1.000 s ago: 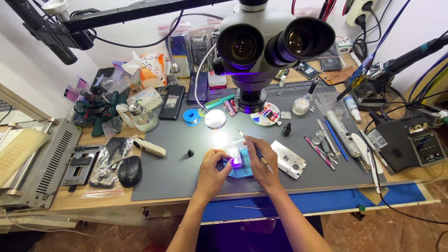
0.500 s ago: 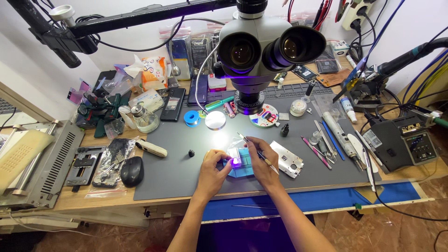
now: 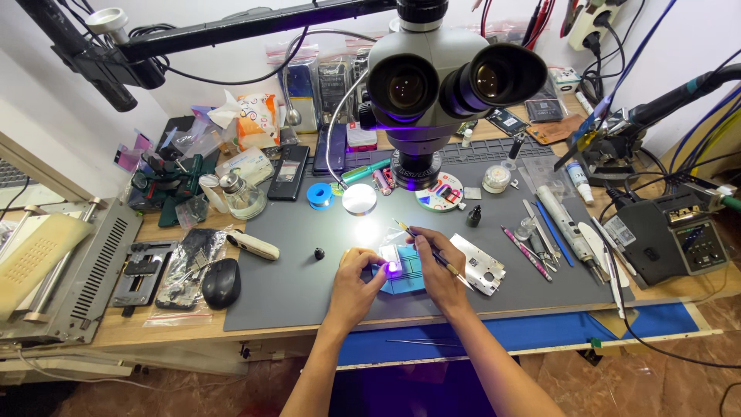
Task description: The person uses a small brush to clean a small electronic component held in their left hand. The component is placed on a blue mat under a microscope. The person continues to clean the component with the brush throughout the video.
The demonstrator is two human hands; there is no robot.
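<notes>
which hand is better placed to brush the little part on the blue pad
Right. The right hand already holds the thin brush over the blue pad, while the left hand is pinching the glowing part.

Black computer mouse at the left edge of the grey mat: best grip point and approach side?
Judging by its pose, take the black mouse across its two long sides, coming from above. It lies flat, domed back up, long axis running near to far. The plastic bag crowds its left, so a low sideways approach looks awkward.
</notes>
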